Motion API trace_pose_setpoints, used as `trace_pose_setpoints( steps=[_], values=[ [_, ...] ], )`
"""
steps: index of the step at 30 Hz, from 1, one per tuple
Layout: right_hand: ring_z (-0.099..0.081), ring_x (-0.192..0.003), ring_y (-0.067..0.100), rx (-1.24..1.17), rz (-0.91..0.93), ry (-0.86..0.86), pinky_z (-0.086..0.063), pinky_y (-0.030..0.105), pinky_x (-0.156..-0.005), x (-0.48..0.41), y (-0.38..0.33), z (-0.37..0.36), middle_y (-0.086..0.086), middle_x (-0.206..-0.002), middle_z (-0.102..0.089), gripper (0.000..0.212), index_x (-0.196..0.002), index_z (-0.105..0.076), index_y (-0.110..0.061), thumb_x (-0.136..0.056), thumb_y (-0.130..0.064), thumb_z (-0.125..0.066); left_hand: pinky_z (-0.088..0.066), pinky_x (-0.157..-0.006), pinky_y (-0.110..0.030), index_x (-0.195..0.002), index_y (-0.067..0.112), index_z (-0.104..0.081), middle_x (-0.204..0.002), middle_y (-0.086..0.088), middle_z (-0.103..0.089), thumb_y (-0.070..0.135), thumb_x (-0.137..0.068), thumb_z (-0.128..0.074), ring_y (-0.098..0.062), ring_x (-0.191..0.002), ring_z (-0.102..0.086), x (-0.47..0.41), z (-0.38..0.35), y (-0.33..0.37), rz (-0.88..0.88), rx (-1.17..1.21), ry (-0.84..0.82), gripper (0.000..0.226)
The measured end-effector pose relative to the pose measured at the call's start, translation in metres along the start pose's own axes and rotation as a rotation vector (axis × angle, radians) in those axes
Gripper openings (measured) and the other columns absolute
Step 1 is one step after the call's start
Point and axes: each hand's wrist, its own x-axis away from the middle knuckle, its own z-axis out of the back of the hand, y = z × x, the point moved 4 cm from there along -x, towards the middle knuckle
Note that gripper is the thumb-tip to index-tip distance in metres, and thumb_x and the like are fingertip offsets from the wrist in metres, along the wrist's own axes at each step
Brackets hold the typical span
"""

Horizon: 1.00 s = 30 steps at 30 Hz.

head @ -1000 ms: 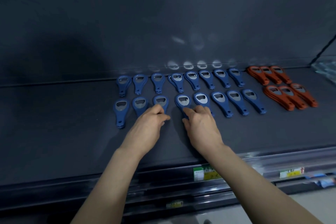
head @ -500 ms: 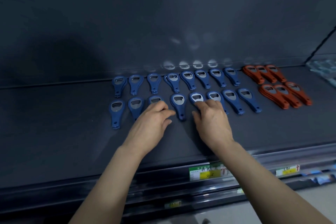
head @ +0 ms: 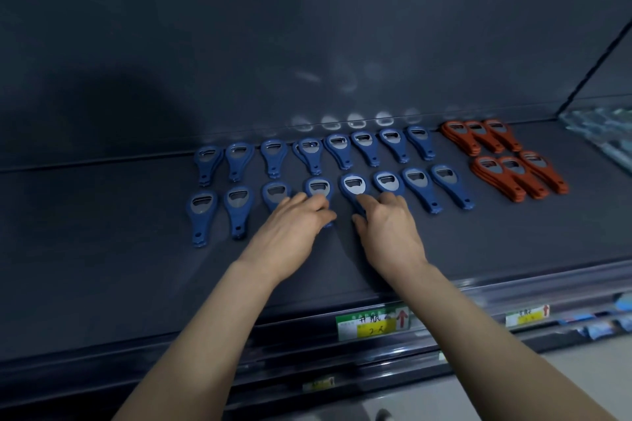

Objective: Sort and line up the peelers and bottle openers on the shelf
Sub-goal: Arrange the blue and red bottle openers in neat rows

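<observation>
**A:** Bottle openers: where do they lie?

**B:** On the dark shelf, heads toward the back wall and handles toward the near edge. From the left come the blue ones in two rows, eight far and eight near. Several look like stacks.

**A:** And the left hand?

**B:** The left hand lies palm down on the near row. Its fingers are bent over the third opener and the fourth opener. Thumb and forefinger close narrowly on the fourth one's handle, whose tip shows just under the thumb.

**A:** The right hand?

**B:** Just beside the left, apart from it. The right hand is palm down too. Thumb and forefinger pinch the handle of the fifth opener, and the other fingers rest on the sixth opener.

**A:** Farther right?

**B:** Two more blue ones in the near row, with no hand on them. After a gap come the orange openers, stacked in two slanting rows of three. At the far right edge are clear-wrapped goods, too blurred to name. The shelf's front rail carries a green and yellow price label below the right hand, and a second label is to its right.
</observation>
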Motion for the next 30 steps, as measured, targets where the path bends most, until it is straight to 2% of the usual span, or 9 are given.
trace_pose_setpoints(
  steps=[4, 9, 12, 16, 21, 24, 26, 28, 30],
  values=[
    [-0.043, -0.104, 0.027, -0.003, 0.016, -0.017, -0.029, 0.026, -0.073, -0.001, 0.0, 0.0, 0.012, -0.106, -0.051, 0.031, -0.124, -0.053, -0.01, -0.096, -0.023, -0.048, -0.027, -0.082, -0.018, -0.134, 0.019, -0.049, -0.117, 0.005, -0.048, 0.001, -0.095, -0.044, -0.012, -0.097, -0.038, 0.0, -0.002, -0.001, 0.023, 0.019, 0.019, 0.044],
    [-0.043, -0.106, 0.027, -0.006, 0.043, -0.024, -0.036, 0.029, -0.081, -0.001, 0.001, 0.001, 0.012, -0.108, -0.052, 0.037, -0.127, -0.052, -0.011, -0.095, -0.031, -0.05, -0.038, -0.094, -0.026, -0.14, 0.022, -0.042, -0.124, 0.009, -0.044, -0.013, -0.086, -0.041, -0.013, -0.107, -0.039, 0.003, 0.0, 0.001, 0.067, 0.115, 0.059, 0.064],
    [-0.044, -0.105, 0.028, -0.024, 0.042, 0.006, -0.038, 0.031, -0.083, 0.0, 0.003, 0.006, 0.013, -0.107, -0.055, 0.041, -0.125, -0.055, -0.01, -0.094, -0.036, -0.051, -0.039, -0.095, -0.028, -0.134, 0.016, -0.051, -0.121, 0.004, -0.051, -0.014, -0.085, -0.042, -0.016, -0.109, -0.044, -0.001, 0.01, -0.002, 0.077, 0.169, 0.16, 0.059],
    [-0.046, -0.103, 0.029, -0.014, 0.052, 0.051, -0.036, 0.031, -0.083, -0.007, 0.011, 0.019, 0.013, -0.106, -0.057, 0.032, -0.119, -0.059, -0.007, -0.096, -0.027, -0.05, -0.042, -0.092, -0.032, -0.125, 0.008, -0.059, -0.113, -0.005, -0.057, -0.014, -0.087, -0.044, -0.024, -0.107, -0.051, -0.026, 0.024, -0.026, 0.161, 0.154, 0.232, 0.046],
    [-0.044, -0.105, 0.025, -0.004, 0.069, 0.04, -0.032, 0.025, -0.076, -0.019, 0.02, 0.027, 0.009, -0.108, -0.057, 0.028, -0.119, -0.058, -0.011, -0.097, -0.023, -0.047, -0.042, -0.094, -0.036, -0.132, 0.012, -0.053, -0.122, -0.007, -0.051, -0.016, -0.086, -0.042, -0.025, -0.112, -0.05, -0.068, 0.028, -0.05, 0.207, 0.049, 0.037, 0.055],
    [-0.044, -0.104, 0.026, -0.018, 0.084, 0.038, -0.03, 0.023, -0.075, -0.026, 0.02, 0.029, 0.01, -0.105, -0.056, 0.027, -0.119, -0.059, -0.011, -0.097, -0.022, -0.047, -0.04, -0.089, -0.039, -0.129, 0.013, -0.053, -0.12, -0.014, -0.049, -0.009, -0.091, -0.04, -0.031, -0.112, -0.049, -0.082, 0.025, -0.056, 0.269, 0.073, -0.059, 0.045],
    [-0.045, -0.105, 0.026, -0.019, 0.099, 0.037, -0.031, 0.023, -0.078, -0.034, 0.018, 0.031, 0.01, -0.104, -0.056, 0.027, -0.118, -0.06, -0.01, -0.096, -0.02, -0.047, -0.039, -0.085, -0.035, -0.136, 0.018, -0.045, -0.12, -0.011, -0.045, -0.018, -0.086, -0.038, -0.031, -0.115, -0.045, -0.088, 0.022, -0.059, 0.296, 0.081, -0.086, 0.063],
    [-0.045, -0.104, 0.026, -0.012, 0.119, 0.042, -0.028, 0.023, -0.075, -0.043, 0.014, 0.032, 0.01, -0.102, -0.057, 0.026, -0.117, -0.06, -0.009, -0.096, -0.018, -0.046, -0.039, -0.089, -0.034, -0.143, 0.022, -0.037, -0.124, -0.01, -0.04, -0.024, -0.081, -0.037, -0.029, -0.119, -0.042, -0.091, 0.022, -0.06, 0.312, 0.076, -0.114, 0.077],
    [-0.045, -0.102, 0.026, -0.003, 0.138, 0.049, -0.024, 0.021, -0.07, -0.052, 0.011, 0.033, 0.009, -0.1, -0.056, 0.026, -0.115, -0.061, -0.009, -0.097, -0.018, -0.045, -0.041, -0.089, -0.036, -0.135, 0.019, -0.045, -0.126, -0.009, -0.043, -0.01, -0.089, -0.041, -0.027, -0.118, -0.044, -0.094, 0.02, -0.065, 0.332, 0.084, -0.188, 0.055]
  ],
)
